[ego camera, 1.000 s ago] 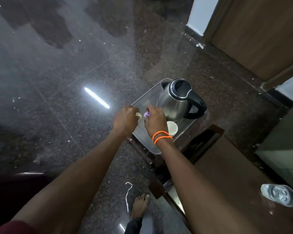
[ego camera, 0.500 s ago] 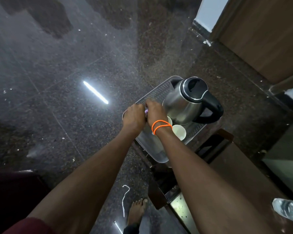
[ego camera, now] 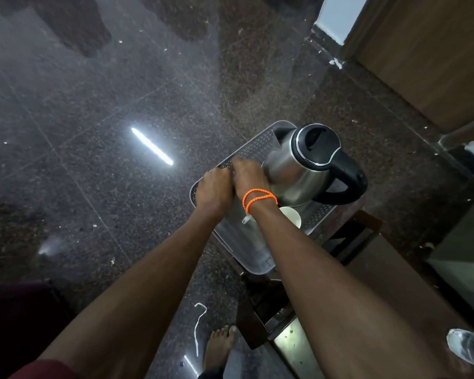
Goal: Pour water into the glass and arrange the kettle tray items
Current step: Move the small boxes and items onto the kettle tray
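Both hands had slid farther along the tray (ego camera: 260, 265); left hand (ego camera: 212, 188) and right hand (ego camera: 248, 177) sat curled together, their hold hidden, just left of the kettle (ego camera: 298, 170). Small items probably needed flat, gentle placing.

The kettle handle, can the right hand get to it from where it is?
Probably yes. The right hand is right beside the kettle, and the black handle sticks out uncovered on the far side; it must reach around the body.

Left hand (ego camera: 214, 187): now pressed against the right hand (ego camera: 248, 181), no gap between them.
Small purple item and pale sachet: no longer visible, hidden within the closed fingers.
Both hands: farther along the grey perforated plastic tray (ego camera: 253, 149).
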